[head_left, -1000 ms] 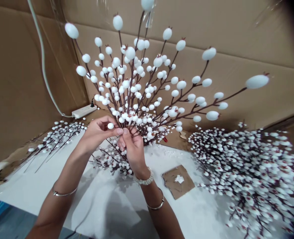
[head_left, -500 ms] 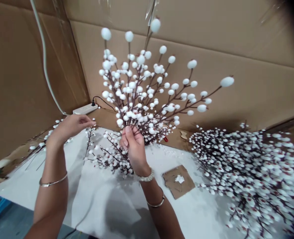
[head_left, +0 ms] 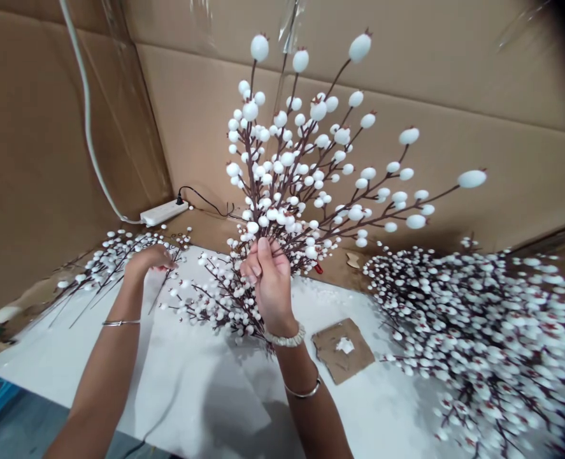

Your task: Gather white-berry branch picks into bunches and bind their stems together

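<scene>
The right hand [head_left: 271, 271] holds a bunch of berry twigs [head_left: 286, 159] upright, just above the middle of the table, its thumb and bent fingers closed around the gathered stems. From that hand the bunch fans out between twelve and two o'clock, its white berries in front of the cardboard wall [head_left: 454, 83].

At nine o'clock from the right hand, the left hand [head_left: 149, 258] reaches low with its palm down and fingers bent. A single twig [head_left: 160, 290] runs from its fingertips toward seven o'clock; whether they pinch it or only touch it, I cannot tell. A small pile of twigs [head_left: 114, 255] lies just beside this hand at nine o'clock.

More twigs [head_left: 225, 303] lie on the white sheet [head_left: 191, 382] below the bunch, at about eight o'clock from the right hand. Also from that hand, a big heap of twigs [head_left: 478, 319] spreads between three and four o'clock, and a piece of cardboard [head_left: 343, 366] bearing a white scrap [head_left: 344, 345] lies between four and five. A power strip [head_left: 164, 213] sits at ten o'clock, near the wall.
</scene>
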`<state>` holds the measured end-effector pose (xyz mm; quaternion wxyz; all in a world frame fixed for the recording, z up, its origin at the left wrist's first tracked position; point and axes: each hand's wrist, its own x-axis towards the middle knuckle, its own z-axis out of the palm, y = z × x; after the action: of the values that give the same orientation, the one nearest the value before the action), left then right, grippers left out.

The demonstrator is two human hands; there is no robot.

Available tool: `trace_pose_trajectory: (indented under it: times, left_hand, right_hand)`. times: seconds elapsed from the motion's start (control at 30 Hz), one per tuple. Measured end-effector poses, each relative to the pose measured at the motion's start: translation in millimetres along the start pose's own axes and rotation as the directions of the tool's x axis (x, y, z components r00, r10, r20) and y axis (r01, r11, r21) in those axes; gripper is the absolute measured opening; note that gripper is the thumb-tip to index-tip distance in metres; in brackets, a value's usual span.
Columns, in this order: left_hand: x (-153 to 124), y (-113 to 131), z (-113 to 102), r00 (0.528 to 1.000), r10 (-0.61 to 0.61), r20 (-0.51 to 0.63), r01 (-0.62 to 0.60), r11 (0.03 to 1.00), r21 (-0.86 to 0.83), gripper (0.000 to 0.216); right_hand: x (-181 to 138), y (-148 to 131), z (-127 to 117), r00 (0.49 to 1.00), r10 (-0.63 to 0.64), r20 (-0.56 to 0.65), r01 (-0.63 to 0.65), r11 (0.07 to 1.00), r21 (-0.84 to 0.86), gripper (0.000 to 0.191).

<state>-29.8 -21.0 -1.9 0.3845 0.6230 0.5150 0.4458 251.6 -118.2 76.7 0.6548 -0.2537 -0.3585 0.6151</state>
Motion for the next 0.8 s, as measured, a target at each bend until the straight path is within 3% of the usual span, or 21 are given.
trace_pose_trajectory:
  times: [0.1, 0.17, 0.27, 0.37, 0.47, 0.57, 0.67, 0.8]
  left_hand:
    - [1, -1, -10, 0.989, -0.112, 0.1, 0.105, 0.992, 0.072, 0.031]
    - [5, 6, -19, 0.988, -0.136, 0.077, 0.13, 0.989, 0.074, 0.03]
    - [8, 29, -31, 0.993, -0.092, -0.076, 0.092, 0.996, -0.001, 0.037]
    - [-3, 66, -29, 0.964, -0.004, -0.266, -0.028, 0.993, -0.116, 0.044]
    - [-26, 108, -6, 0.937, 0.088, -0.338, -0.187, 0.944, -0.273, 0.035]
    - [-44, 140, 28, 0.95, 0.154, -0.271, -0.254, 0.884, -0.392, 0.031]
    - [-47, 153, 54, 0.97, 0.147, -0.191, -0.22, 0.866, -0.449, 0.028]
    - [-44, 153, 68, 0.979, 0.111, -0.173, -0.179, 0.876, -0.448, 0.033]
  right_hand:
    - [0, -1, 0, 1.0, -0.02, -0.011, 0.02, 1.0, 0.005, 0.041]
    - [0, 0, 0, 1.0, -0.018, -0.016, 0.018, 1.0, 0.001, 0.041]
    - [1, 3, -1, 1.0, -0.025, -0.008, 0.025, 0.999, -0.028, 0.039]
    - [2, 8, -1, 0.999, -0.047, 0.011, 0.048, 0.996, -0.072, 0.038]
    - [1, 13, 1, 0.997, -0.065, 0.039, 0.07, 0.99, -0.12, 0.037]
    - [-2, 17, 4, 0.996, -0.051, 0.077, 0.065, 0.979, -0.192, 0.035]
    - [-5, 20, 8, 0.992, -0.008, 0.125, 0.037, 0.973, -0.229, 0.034]
    - [-7, 22, 9, 0.985, 0.005, 0.173, 0.039, 0.966, -0.255, 0.036]
